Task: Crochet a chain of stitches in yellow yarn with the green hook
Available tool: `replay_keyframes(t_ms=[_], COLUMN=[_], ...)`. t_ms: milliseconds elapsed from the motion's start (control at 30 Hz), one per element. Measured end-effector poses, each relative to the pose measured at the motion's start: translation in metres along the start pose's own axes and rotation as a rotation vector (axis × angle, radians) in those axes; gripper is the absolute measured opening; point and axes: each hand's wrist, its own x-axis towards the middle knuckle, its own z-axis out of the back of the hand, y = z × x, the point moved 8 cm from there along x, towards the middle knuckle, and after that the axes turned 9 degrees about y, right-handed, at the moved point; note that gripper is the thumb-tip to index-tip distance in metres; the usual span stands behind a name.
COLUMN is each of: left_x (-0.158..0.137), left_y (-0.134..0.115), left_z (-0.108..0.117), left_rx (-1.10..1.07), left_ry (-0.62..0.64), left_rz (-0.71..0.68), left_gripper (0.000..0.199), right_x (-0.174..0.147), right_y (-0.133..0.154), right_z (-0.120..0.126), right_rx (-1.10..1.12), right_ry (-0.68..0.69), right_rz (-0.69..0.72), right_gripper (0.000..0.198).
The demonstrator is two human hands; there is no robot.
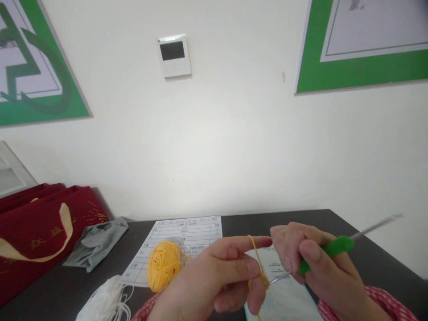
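Observation:
My left hand (230, 276) pinches a small loop of yellow yarn (257, 256) between thumb and fingers, and the strand runs up over its stretched index finger. My right hand (310, 258) grips a crochet hook (339, 246) by its green handle. One metal end of the hook reaches left into the yarn at my left fingertips; the other end points up to the right. Just left of my left hand lies a ball of yellow yarn (163, 266). How the hook tip sits in the loop is partly hidden by my fingers.
A printed sheet (187, 227) lies under the yarn ball on the dark table (284, 219). White yarn (103, 303), a grey cloth (96, 243) and a red bag (43, 227) are at the left. A pale packet (284, 298) lies beneath my hands. Behind stands a white wall.

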Motion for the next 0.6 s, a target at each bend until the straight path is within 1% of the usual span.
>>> replay_keyframes(t_ms=[67, 200, 267, 333, 433, 600], left_x=[0.000, -0.001, -0.001, 0.000, 0.001, 0.001], left_y=[-0.003, -0.011, -0.014, -0.016, -0.017, -0.016], left_z=[0.001, 0.006, 0.005, 0.004, 0.003, 0.006], left_rx=[-0.011, -0.084, -0.117, -0.148, -0.180, -0.195], left_ry=[-0.056, -0.213, -0.225, -0.212, -0.206, -0.237], left_rz=[-0.040, -0.183, -0.237, -0.263, -0.278, -0.290], left_gripper=[0.040, 0.037, 0.038, 0.041, 0.044, 0.045], right_x=[0.002, 0.005, 0.005, 0.005, 0.003, -0.001], right_y=[-0.011, -0.021, -0.023, -0.025, -0.032, -0.044], right_z=[0.002, 0.008, 0.009, 0.008, 0.005, -0.001], right_rx=[0.059, 0.152, 0.179, 0.208, 0.300, 0.421], right_ry=[-0.065, -0.216, -0.257, -0.276, -0.296, -0.320], right_rz=[-0.063, -0.152, -0.176, -0.199, -0.249, -0.318], right_gripper=[0.048, 0.048, 0.048, 0.049, 0.047, 0.047])
